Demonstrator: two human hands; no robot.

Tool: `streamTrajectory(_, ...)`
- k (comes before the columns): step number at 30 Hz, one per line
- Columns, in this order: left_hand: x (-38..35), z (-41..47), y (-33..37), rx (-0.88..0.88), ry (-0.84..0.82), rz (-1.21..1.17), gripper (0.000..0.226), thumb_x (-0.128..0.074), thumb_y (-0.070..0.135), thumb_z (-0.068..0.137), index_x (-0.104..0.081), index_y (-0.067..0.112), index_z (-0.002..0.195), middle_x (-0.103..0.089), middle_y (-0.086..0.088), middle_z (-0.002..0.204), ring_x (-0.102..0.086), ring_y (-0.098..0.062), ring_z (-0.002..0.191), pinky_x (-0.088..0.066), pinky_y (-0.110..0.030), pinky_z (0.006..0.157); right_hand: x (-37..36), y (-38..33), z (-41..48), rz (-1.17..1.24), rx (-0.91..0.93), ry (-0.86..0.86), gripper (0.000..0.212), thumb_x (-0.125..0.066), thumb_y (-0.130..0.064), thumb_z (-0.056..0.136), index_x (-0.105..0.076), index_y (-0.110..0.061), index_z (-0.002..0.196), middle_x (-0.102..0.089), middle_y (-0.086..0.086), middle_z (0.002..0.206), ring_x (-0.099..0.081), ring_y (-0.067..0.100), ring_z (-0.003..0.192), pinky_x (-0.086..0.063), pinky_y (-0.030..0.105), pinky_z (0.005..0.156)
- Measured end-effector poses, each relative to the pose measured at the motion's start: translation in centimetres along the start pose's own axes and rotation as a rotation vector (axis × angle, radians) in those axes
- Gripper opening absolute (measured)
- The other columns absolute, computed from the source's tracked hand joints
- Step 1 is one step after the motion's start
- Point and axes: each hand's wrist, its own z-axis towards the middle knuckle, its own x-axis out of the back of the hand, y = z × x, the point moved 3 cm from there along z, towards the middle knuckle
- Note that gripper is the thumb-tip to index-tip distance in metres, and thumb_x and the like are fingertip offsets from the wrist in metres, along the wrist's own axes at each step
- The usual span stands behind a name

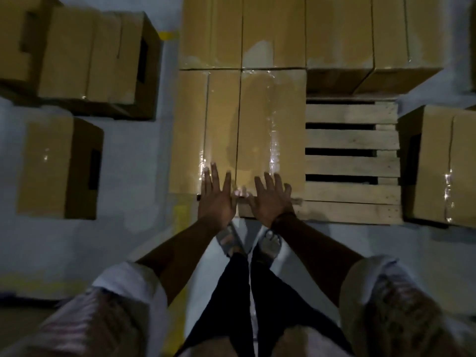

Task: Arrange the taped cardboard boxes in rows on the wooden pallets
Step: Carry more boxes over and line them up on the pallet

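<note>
A taped cardboard box (239, 119) lies on the near left part of the wooden pallet (353, 166). Clear tape runs along its top seam. My left hand (215, 199) and my right hand (273, 199) hover side by side over the box's near edge, fingers straight and spread, holding nothing. Whether the fingertips touch the box I cannot tell. Behind it a row of taped boxes (309, 32) fills the pallet's far side. The near right part of the pallet shows bare slats.
Loose boxes stand on the pale floor: one at the left (59, 166), a group at the upper left (85, 55), one at the right (443, 163). Yellow floor marking (180, 217) runs by the pallet's near left corner. My sandalled feet stand at the pallet's edge.
</note>
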Motion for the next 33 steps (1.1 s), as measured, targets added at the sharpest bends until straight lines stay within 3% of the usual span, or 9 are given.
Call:
streamTrajectory(4,5.7,-7.6,-0.8,0.043,0.050,-0.139,0.070,-0.024,0.052,0.105,-0.019,0.013,0.163,0.012,-0.026,0.168,0.012,-0.045,0.155,-0.010,-0.060,0.125,3.6,-4.3,-5.1,-0.033,0.103,-0.011,0.072,-0.020,-0.061,0.101,-0.020,-0.020,0.160,-0.012,0.011,0.169,-0.005,0.037,0.154,-0.014,0.060,0.117)
streamTrajectory(7,10.6,-11.1,-3.1,0.234,0.171,-0.255,0.072,-0.019,0.055,0.103,-0.029,0.013,0.161,0.004,-0.027,0.168,0.005,-0.045,0.155,-0.014,-0.060,0.124,6.9,-8.4,-6.7,-0.011,0.157,0.011,0.078,-0.011,-0.067,0.098,-0.017,-0.021,0.161,-0.007,0.009,0.169,0.000,0.035,0.155,-0.010,0.058,0.119)
streamTrajectory(9,13.3,-13.8,-5.1,0.333,0.240,-0.286,0.076,-0.019,0.057,0.101,-0.033,0.010,0.159,0.001,-0.029,0.167,0.000,-0.047,0.155,-0.015,-0.059,0.124,8.4,-11.9,-7.9,-0.024,0.235,0.030,0.073,-0.017,-0.065,0.101,-0.019,-0.021,0.160,-0.008,0.009,0.169,-0.001,0.035,0.154,-0.010,0.058,0.119)
streamTrajectory(16,16.7,-21.6,-15.0,0.463,0.407,-0.452,0.077,-0.025,0.065,0.101,-0.018,0.022,0.164,0.012,-0.016,0.170,0.009,-0.035,0.157,-0.003,-0.048,0.125,11.0,-24.2,-9.7,-0.082,0.439,0.096,0.076,-0.020,-0.069,0.101,-0.017,-0.023,0.161,-0.008,0.007,0.169,-0.002,0.034,0.154,-0.013,0.056,0.118)
streamTrajectory(20,16.3,-24.9,-22.6,0.563,0.406,-0.635,0.079,-0.032,0.064,0.099,-0.012,0.026,0.164,0.016,-0.009,0.170,0.009,-0.030,0.158,-0.007,-0.050,0.127,10.6,-31.9,-9.0,-0.072,0.504,0.150,0.071,-0.028,-0.065,0.102,-0.024,-0.023,0.159,-0.016,0.008,0.168,-0.009,0.033,0.152,-0.018,0.052,0.116)
streamTrajectory(26,15.7,-30.8,-35.9,0.636,0.290,-0.651,0.086,-0.028,0.073,0.094,-0.007,0.029,0.165,0.014,-0.008,0.171,0.005,-0.030,0.158,-0.012,-0.052,0.126,6.5,-44.6,-8.1,0.085,0.472,0.121,0.073,-0.027,-0.067,0.100,-0.027,-0.024,0.158,-0.018,0.007,0.167,-0.012,0.032,0.151,-0.021,0.052,0.117)
streamTrajectory(33,19.0,-35.1,-48.7,0.776,0.382,-0.711,0.085,-0.028,0.075,0.095,-0.011,0.028,0.164,0.008,-0.007,0.172,-0.003,-0.030,0.158,-0.017,-0.051,0.125,4.3,-58.9,-7.3,0.188,0.539,0.068,0.070,-0.033,-0.063,0.102,-0.031,-0.021,0.157,-0.019,0.008,0.166,-0.013,0.030,0.151,-0.019,0.050,0.119)
